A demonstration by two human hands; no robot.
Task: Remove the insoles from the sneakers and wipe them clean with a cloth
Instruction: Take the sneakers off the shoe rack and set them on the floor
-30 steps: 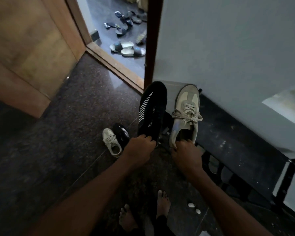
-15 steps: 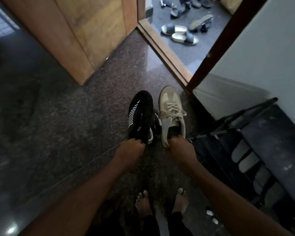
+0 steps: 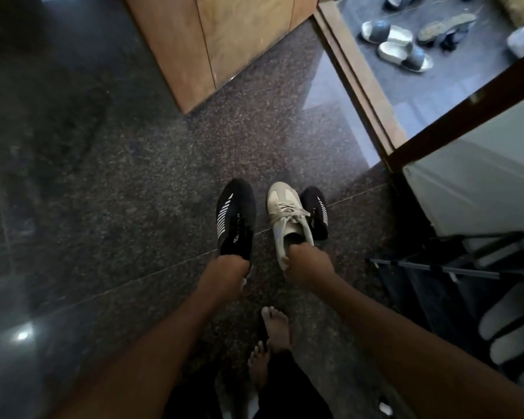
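Note:
My left hand (image 3: 224,273) grips the heel of a black sneaker with white side stripes (image 3: 235,216), toe pointing away from me. My right hand (image 3: 309,264) grips the heel opening of a beige laced sneaker (image 3: 286,216), held next to the black one. A second black striped sneaker (image 3: 316,213) shows just right of the beige one; whether it lies on the floor I cannot tell. Both held sneakers are over the dark speckled floor (image 3: 133,192). No insole or cloth is visible.
A wooden door (image 3: 212,40) stands open at the top, beside a wooden threshold (image 3: 354,74). Sandals (image 3: 400,46) lie outside. A black shoe rack (image 3: 466,267) with pale slippers (image 3: 508,328) is at the right under a white wall (image 3: 481,182). My bare feet (image 3: 276,328) are below.
Both hands have carried the sneakers away from the rack and lower over the floor. The view has swung down and left, so the rack now sits at the right edge.

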